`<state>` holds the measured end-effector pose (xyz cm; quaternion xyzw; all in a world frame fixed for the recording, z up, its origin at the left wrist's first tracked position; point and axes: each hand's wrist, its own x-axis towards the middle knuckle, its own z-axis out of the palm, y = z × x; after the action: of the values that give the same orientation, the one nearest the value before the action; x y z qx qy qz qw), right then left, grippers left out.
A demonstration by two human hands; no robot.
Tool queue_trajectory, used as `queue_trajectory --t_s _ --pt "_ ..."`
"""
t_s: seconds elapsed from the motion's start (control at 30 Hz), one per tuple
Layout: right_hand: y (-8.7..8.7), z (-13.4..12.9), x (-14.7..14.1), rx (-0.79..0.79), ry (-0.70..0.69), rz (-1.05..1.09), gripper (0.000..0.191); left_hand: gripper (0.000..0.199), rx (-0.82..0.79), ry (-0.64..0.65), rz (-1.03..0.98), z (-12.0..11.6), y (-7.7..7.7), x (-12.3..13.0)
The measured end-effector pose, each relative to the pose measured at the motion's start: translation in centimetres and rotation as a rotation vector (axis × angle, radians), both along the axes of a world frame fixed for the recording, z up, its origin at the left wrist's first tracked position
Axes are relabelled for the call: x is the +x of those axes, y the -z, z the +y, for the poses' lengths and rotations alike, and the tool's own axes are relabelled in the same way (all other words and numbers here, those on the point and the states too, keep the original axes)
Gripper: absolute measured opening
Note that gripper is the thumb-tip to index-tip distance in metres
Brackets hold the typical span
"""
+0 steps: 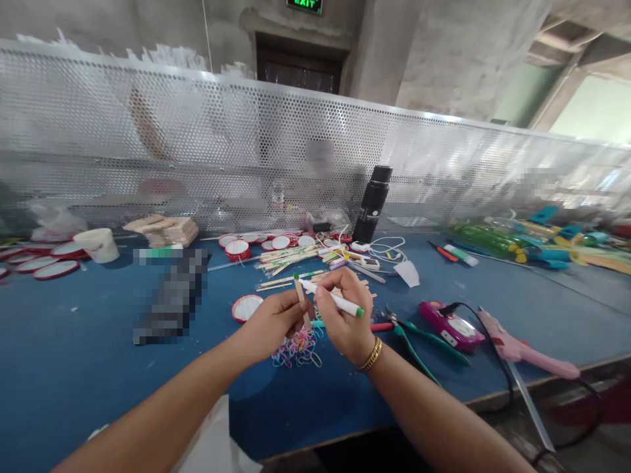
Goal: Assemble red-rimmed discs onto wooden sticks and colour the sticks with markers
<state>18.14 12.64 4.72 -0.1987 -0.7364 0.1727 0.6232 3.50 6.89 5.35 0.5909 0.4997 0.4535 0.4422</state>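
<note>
My left hand pinches a wooden craft stick, which stands nearly upright and shows green at its top end. In my right hand is a white marker with a green end, its tip close to the stick's green part. Whether the tip touches the wood I cannot tell. Under the hands lies a heap of colourful rubber bands. A round white disc with a red rim rests just left of my left hand. Behind the hands, several craft sticks are piled, some with coloured marks.
Right of my hands lie green-handled pliers, a purple power bank and a pink glue gun with a cable. A black bottle stands before the perforated metal screen. At left are a white cup and stacked sticks.
</note>
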Motion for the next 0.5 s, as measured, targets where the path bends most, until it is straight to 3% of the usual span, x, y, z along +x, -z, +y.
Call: queue_trajectory --t_s 0.5 --pt "-0.04 -0.24 0.03 0.038 0.013 -0.007 0.011 0.037 -0.019 0.003 -0.011 -0.12 -0.02 0.13"
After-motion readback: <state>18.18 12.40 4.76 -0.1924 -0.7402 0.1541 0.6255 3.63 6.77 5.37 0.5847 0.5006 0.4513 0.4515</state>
